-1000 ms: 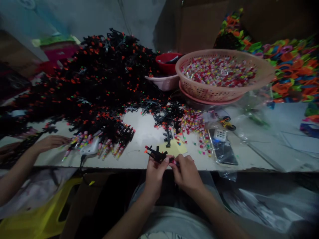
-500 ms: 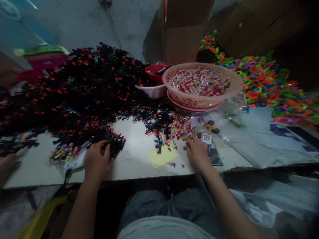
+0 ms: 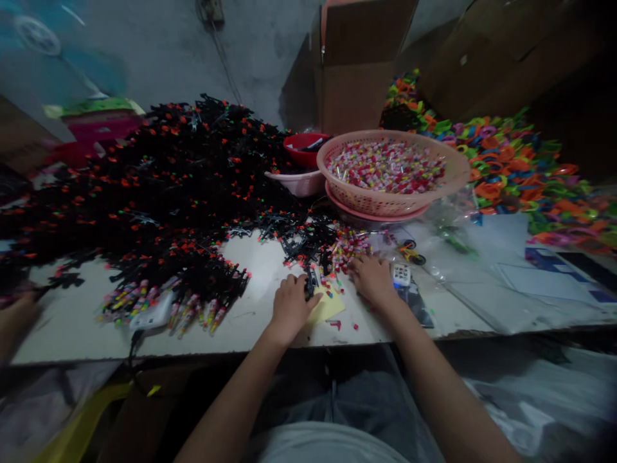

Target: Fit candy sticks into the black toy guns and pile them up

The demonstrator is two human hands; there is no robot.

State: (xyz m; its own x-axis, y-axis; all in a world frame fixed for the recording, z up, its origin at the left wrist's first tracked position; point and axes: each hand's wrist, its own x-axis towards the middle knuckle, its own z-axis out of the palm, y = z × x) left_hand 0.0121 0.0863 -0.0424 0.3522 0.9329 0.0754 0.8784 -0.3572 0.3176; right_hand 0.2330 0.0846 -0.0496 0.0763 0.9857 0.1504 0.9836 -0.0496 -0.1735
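My left hand (image 3: 290,310) is at the yellow paper (image 3: 332,305), thumb and fingers closed around a small black toy gun (image 3: 309,285) at the paper's upper edge. To its right, my right hand (image 3: 374,281) has its fingers bent down at the near side of a pile of small pink, red and yellow capsule-like pieces (image 3: 348,247). What its fingertips hold, if anything, is hidden. More black toy guns (image 3: 303,244) lie just beyond my left hand. A row of toy guns with bright pieces (image 3: 212,312) attached lies farther left.
A large heap of black toy guns (image 3: 193,173) fills the left. A pink basket (image 3: 337,193) of bright pieces stands behind my hands, near a red bowl (image 3: 296,154). Colourful plastic parts (image 3: 506,167) are heaped right. A white power strip (image 3: 152,315) and another person's hand (image 3: 17,321) are left.
My left hand has let go of a piece at the row on the left and moved right to the toy gun by the yellow paper. My right hand has shifted slightly farther onto the pile.
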